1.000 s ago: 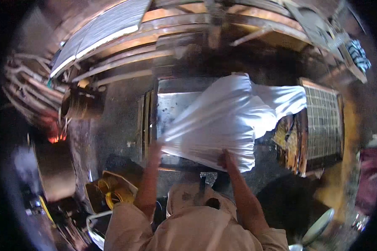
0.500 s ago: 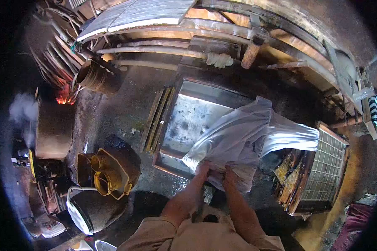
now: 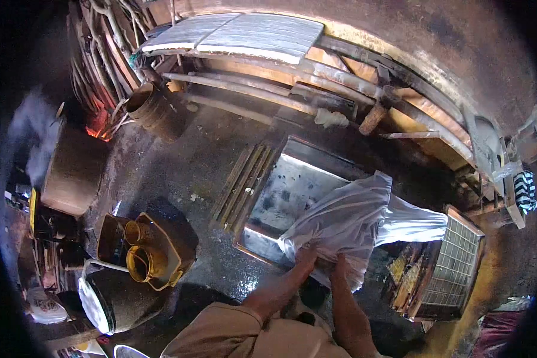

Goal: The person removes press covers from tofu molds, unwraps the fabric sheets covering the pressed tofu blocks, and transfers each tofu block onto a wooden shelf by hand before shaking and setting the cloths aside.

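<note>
A thin white cloth lies gathered across the right part of a shallow framed metal tray and stretches right onto a gridded frame. At the cloth's near edge, my left hand is closed on the fabric. Close to its right, my right hand also grips the cloth, which hangs in folds around both hands. Some fingertips are hidden by the fabric.
Wooden slats lie left of the tray. Further left are a yellow container with jugs, a large drum, a rusty bucket and a steaming vessel beside a fire. Wooden rails run behind.
The left hand has moved right, beside the right hand, and the spread cloth has bunched, uncovering more of the tray. The camera view has turned and shifted.
</note>
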Available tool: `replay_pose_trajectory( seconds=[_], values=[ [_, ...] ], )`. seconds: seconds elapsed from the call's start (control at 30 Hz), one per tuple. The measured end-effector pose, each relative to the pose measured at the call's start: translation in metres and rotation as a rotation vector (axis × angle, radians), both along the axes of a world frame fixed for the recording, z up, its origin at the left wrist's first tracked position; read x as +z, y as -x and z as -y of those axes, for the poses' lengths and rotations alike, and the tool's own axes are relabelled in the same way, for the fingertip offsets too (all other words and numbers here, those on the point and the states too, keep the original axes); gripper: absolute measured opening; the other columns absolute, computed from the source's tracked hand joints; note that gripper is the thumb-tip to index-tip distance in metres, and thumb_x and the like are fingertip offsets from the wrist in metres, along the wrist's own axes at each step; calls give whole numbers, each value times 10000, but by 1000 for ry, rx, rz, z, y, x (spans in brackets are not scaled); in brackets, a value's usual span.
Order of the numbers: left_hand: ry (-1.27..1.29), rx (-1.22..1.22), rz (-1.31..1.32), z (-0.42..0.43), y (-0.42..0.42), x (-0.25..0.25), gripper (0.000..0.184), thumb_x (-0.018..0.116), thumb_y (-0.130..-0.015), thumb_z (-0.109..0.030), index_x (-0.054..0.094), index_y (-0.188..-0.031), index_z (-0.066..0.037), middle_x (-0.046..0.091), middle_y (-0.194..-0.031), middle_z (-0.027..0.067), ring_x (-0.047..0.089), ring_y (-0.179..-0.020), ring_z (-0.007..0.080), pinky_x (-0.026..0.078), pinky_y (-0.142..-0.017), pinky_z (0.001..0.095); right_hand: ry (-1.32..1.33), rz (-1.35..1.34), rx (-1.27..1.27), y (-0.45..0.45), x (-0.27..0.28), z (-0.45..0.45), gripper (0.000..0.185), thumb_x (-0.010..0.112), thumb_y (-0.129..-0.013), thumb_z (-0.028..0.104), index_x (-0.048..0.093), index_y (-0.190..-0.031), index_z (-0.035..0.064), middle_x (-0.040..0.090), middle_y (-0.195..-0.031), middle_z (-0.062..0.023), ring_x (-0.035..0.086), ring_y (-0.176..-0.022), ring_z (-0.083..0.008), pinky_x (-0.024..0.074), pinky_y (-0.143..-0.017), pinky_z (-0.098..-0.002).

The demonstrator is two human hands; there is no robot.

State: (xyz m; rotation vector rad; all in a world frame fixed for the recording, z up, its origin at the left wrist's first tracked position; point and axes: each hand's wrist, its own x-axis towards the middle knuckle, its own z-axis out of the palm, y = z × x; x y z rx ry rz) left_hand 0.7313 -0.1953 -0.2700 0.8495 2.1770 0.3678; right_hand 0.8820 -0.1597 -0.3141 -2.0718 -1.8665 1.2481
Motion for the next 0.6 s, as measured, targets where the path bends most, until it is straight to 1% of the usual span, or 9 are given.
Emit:
replay_pose_trajectory(
  seconds=[0.1, 0.17, 0.23, 0.33, 0.4, 0.43, 0.5, 0.53, 0.6],
  values=[
    [-97, 338, 83, 7, 3, 31, 390, 432, -845, -363, 544, -1121, -110, 634, -916, 147, 597, -862, 359, 454, -783, 456, 184, -332, -357, -14, -27, 3, 502, 525, -824, 351, 457, -1167, -10, 530, -1083, -141, 525, -941, -297, 418, -807, -385],
    [-77, 366, 112, 17, -3, 18, 381, 442, -843, -368, 555, -1085, -97, 632, -897, 151, 596, -843, 360, 454, -771, 455, 346, -705, -702, -28, -48, 18, 531, 493, -843, 396, 429, -1198, 6, 499, -1120, -143, 504, -961, -291, 403, -833, -388],
    [-32, 336, 131, 37, -11, -2, 375, 452, -840, -372, 565, -1050, -83, 629, -878, 154, 595, -824, 361, 453, -759, 455, 540, -1043, -828, -41, -61, 39, 563, 480, -854, 431, 413, -1214, 3, 482, -1133, -148, 490, -977, -292, 380, -865, -390],
    [21, 198, 160, 80, -19, -33, 373, 467, -836, -380, 582, -996, -63, 625, -849, 160, 593, -795, 363, 451, -741, 453, 393, -895, -818, -42, -31, 91, 554, 480, -862, 439, 421, -1210, 12, 473, -1152, -139, 494, -968, -273, 410, -809, -392],
    [29, -8, 199, 102, -17, -37, 376, 477, -834, -384, 592, -961, -50, 622, -830, 164, 591, -776, 365, 451, -729, 453, 179, -291, -448, -51, -40, 103, 453, 484, -868, 407, 511, -1145, 49, 560, -1016, -111, 538, -870, -250, 439, -719, -367],
    [23, -139, 221, 111, -16, -37, 379, 482, -833, -387, 598, -943, -43, 621, -821, 166, 591, -767, 365, 450, -724, 452, 180, -294, -446, -56, -36, 101, 453, 484, -868, 407, 511, -1145, 49, 560, -1016, -111, 538, -870, -250, 439, -719, -367],
    [-20, -434, 258, 115, -20, -33, 388, 492, -830, -392, 609, -908, -30, 618, -802, 169, 589, -748, 367, 449, -712, 451, 263, 150, 64, -67, 9, 100, 368, 509, -860, 382, 595, -1039, 73, 605, -853, -77, 568, -761, -239, 448, -656, -341],
    [-62, -577, 265, 107, -30, -29, 394, 497, -829, -394, 614, -890, -23, 617, -792, 171, 589, -738, 367, 449, -706, 451, 254, 147, 62, -76, 27, 108, 368, 509, -860, 382, 595, -1039, 73, 605, -853, -77, 568, -761, -239, 448, -656, -341],
    [-191, -758, 272, 79, -69, 3, 408, 507, -827, -399, 625, -854, -9, 614, -773, 175, 587, -719, 368, 448, -694, 450, -128, -100, -37, -89, 56, 119, 530, 536, -810, 458, 553, -1067, -4, 596, -956, -171, 557, -878, -289, 433, -795, -398]
  ],
)
